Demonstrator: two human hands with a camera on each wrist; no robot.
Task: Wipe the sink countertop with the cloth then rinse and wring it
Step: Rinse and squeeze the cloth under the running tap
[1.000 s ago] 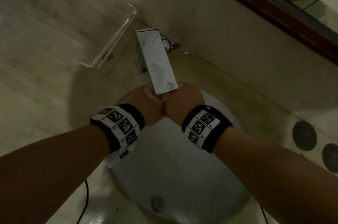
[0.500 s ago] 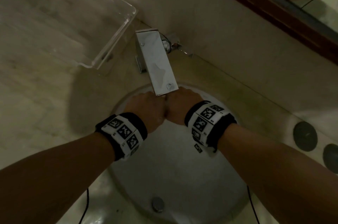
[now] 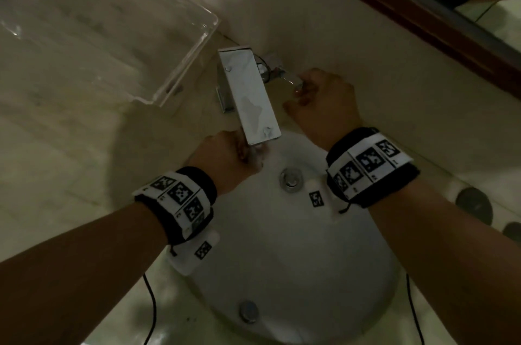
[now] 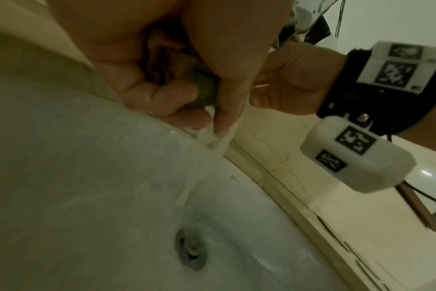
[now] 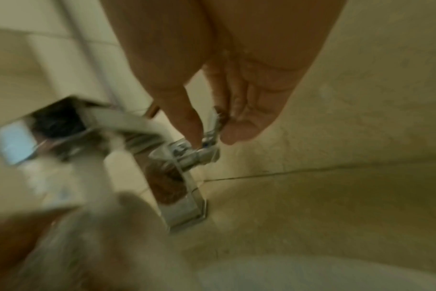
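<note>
Holding the cloth [image 4: 204, 86] bunched in our left hand [image 3: 225, 155], we keep it under the end of the faucet spout [image 3: 248, 96], over the white sink basin [image 3: 310, 260]. In the left wrist view our fingers [image 4: 162, 98] are curled tight round the dark wad, and a stream of water [image 4: 212, 157] runs off them down toward the drain [image 4: 190, 250]. Only a small greenish part of the cloth shows between thumb and fingers; the rest is hidden inside the fist.

Our right hand [image 3: 324, 102] is up at the back of the sink, at the chrome faucet handle [image 3: 287, 78] that sticks out from the right side of the spout's base. The right wrist view, though blurred, shows the thumb on one side of the handle [image 5: 212, 133] and the fingertips [image 5: 239, 132] on the other, pinching it, with the rest of the hand fairly straight.

Both wrists carry black bands with white marker tags. The beige marble desk [image 3: 70, 147] surrounds the basin. A clear acrylic tray [image 3: 112, 34] sits on it to the left of the faucet, near but not touching it. Two dark round discs [image 3: 473, 205] lie on the desk at the right edge, and a wood-framed mirror [image 3: 423, 6] runs along the wall behind.
</note>
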